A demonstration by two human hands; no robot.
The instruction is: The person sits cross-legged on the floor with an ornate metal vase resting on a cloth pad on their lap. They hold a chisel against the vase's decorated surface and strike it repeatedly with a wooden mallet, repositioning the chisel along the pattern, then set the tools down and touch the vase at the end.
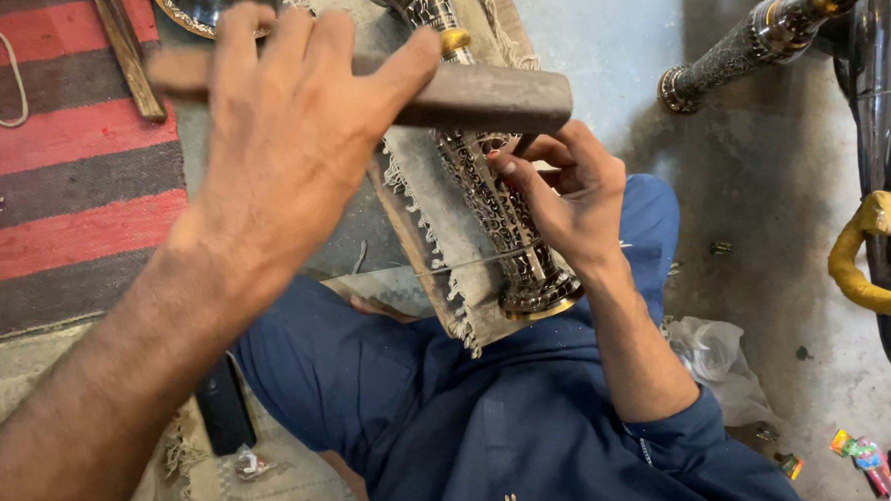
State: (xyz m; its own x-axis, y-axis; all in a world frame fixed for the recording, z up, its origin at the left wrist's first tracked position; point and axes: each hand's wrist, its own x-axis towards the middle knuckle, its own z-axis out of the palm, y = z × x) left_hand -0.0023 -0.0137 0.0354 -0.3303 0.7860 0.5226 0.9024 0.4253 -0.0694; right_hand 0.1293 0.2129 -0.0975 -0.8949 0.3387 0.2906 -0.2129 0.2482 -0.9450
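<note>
My left hand [290, 137] is raised in front of the camera, gripping a thick wooden bar [489, 98] held crosswise like a mallet. Below it an engraved silver-and-black metal vase [532, 277] lies lengthwise on a fringed beige cloth [428, 201] over my lap. My right hand [568, 190] rests on the vase's side with fingers pinched around a small dark tool that is mostly hidden. The bar hovers just above that hand. I wear blue clothing.
A red and grey striped rug [50, 148] lies at left with a wooden stick [126, 54] and a metal dish [190, 16]. Another engraved metal piece [747, 47], a yellow-wrapped pipe [861, 252], a plastic bag [710, 354] and a black phone [222, 406] sit around me.
</note>
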